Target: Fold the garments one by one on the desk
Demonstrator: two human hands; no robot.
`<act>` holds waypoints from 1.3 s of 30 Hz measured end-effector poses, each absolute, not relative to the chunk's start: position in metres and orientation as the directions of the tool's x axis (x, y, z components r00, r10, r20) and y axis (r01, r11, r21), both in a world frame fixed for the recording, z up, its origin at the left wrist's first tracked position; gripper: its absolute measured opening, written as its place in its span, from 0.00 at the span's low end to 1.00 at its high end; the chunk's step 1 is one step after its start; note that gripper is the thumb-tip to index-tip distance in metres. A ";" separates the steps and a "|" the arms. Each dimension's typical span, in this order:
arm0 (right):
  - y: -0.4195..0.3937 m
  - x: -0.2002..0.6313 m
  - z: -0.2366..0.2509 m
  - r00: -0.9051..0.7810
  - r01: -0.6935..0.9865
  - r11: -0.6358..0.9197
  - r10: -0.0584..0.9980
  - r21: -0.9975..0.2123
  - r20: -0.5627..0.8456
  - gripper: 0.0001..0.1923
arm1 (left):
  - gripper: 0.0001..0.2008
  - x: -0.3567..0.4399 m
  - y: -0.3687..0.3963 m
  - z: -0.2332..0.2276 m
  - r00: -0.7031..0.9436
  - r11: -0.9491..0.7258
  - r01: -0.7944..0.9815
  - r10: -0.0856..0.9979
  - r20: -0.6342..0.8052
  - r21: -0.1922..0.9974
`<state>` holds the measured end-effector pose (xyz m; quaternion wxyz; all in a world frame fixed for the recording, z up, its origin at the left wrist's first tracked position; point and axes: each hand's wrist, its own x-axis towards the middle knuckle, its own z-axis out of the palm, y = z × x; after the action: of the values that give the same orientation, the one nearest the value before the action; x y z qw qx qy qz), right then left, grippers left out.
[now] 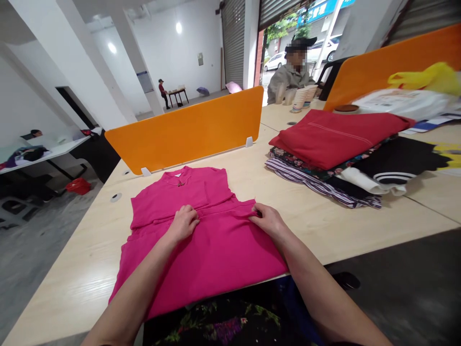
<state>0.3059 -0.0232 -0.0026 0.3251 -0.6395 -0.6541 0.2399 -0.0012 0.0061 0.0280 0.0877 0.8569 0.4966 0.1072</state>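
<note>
A bright pink shirt (pixel 216 254) lies spread on the light wooden table (pixel 93 250), its collar pointing away from me and its lower part hanging to the near edge. Across its middle runs a gathered fold. My left hand (pixel 185 222) has its fingers closed on the cloth at the centre of this fold. At the right side of the shirt, my right hand (pixel 265 218) pinches the edge of the fabric between thumb and fingers.
Folded clothes, with a red garment (pixel 334 134) on top, are stacked at the right. An orange divider (pixel 190 129) stands along the back. Paper cups (pixel 300 98) and a white plastic bag (pixel 399 102) lie beyond. A person (pixel 293 72) sits across the table.
</note>
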 end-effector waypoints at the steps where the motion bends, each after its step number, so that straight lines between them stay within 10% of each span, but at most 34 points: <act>1: -0.024 0.307 -0.004 0.028 0.659 0.082 0.991 -0.748 0.133 0.07 | 0.06 -0.003 0.002 0.030 0.481 -0.491 0.818 0.869 0.114 0.299; 9: -0.018 0.304 -0.014 -0.007 0.447 0.130 0.990 -0.885 0.142 0.05 | 0.07 -0.017 -0.004 0.044 0.322 -0.338 0.797 0.939 0.121 0.500; 19: 0.000 0.309 -0.001 0.117 0.675 0.054 0.977 -0.736 0.178 0.08 | 0.08 -0.012 0.007 0.037 0.435 -0.356 0.675 0.900 0.042 0.646; 26: 0.003 0.301 -0.015 0.117 0.885 -0.006 0.971 -0.466 0.208 0.03 | 0.04 0.000 -0.001 0.029 0.302 -0.320 0.938 0.943 0.137 0.136; 32: -0.019 0.295 -0.008 -0.083 0.919 0.272 0.841 -0.286 0.535 0.15 | 0.14 0.005 -0.033 0.019 0.363 -0.405 0.913 0.862 0.354 0.049; 39: -0.027 0.280 -0.026 -0.403 0.886 0.427 0.902 -0.182 0.155 0.28 | 0.30 0.002 -0.064 -0.006 0.503 -0.505 0.863 0.861 0.067 0.010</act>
<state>0.2800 -0.0270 -0.0259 0.1151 -0.5343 -0.8367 0.0354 0.0016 -0.0643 -0.0060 -0.0122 0.8669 0.4973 0.0317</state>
